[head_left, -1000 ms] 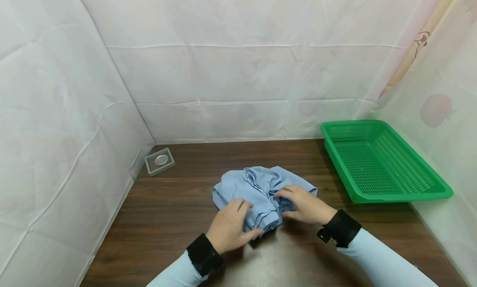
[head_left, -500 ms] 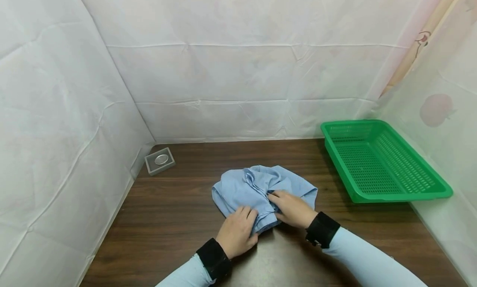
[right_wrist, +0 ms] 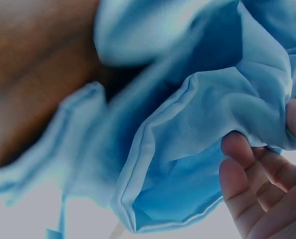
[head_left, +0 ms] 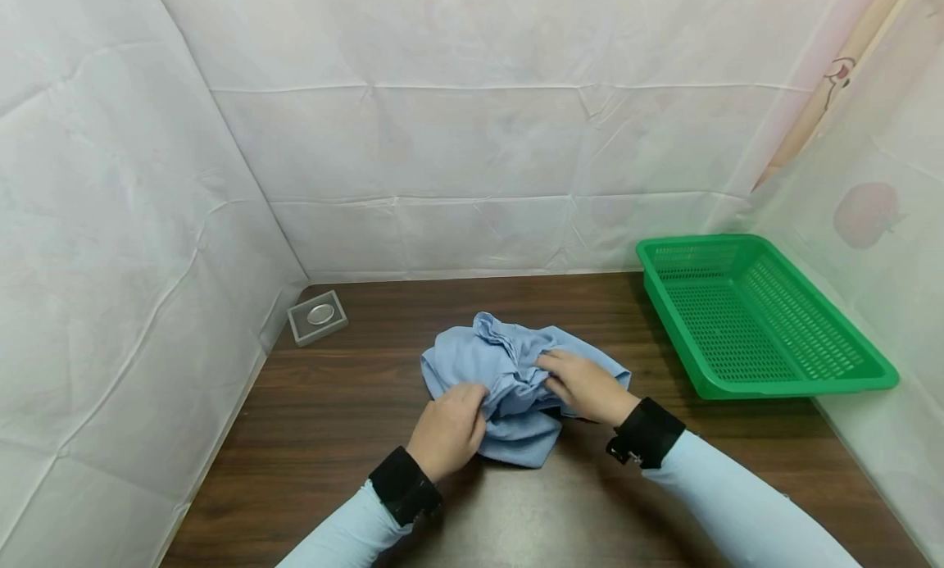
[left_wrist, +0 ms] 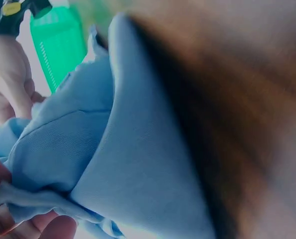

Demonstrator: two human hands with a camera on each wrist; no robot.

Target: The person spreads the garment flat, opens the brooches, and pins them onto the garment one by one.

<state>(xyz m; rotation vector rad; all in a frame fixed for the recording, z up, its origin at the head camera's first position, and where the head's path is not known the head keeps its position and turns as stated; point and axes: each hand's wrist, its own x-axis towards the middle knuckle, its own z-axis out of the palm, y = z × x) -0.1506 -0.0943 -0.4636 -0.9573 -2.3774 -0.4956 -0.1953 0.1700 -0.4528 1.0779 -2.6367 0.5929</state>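
A crumpled light-blue garment (head_left: 460, 356) with stitched hems lies bunched on the wooden table, in the middle of the head view. My left hand (head_left: 447, 430) pinches a fold at its near left side. In the left wrist view, that fold of the garment (left_wrist: 53, 199) runs between thumb and fingers (left_wrist: 60, 229). On the right, my right hand (head_left: 588, 388) holds the cloth near its middle. The right wrist view has the thumb on the garment (right_wrist: 237, 109) and curled fingers (right_wrist: 236, 186) beneath, beside a hemmed opening. A loose flap hangs toward the near edge.
A green plastic basket (head_left: 674, 338) stands at the back right. At the back left sits a small grey rectangular block (head_left: 319, 316) with a round silvery disc on top. White sheeting (head_left: 472, 142) walls the wooden table (head_left: 354, 412) at the back and both sides.
The left hand has gone from fingers spread on the cloth to pinching a fold, and has lifted it back. The garment is more bunched, with a flap now spread toward the near side.
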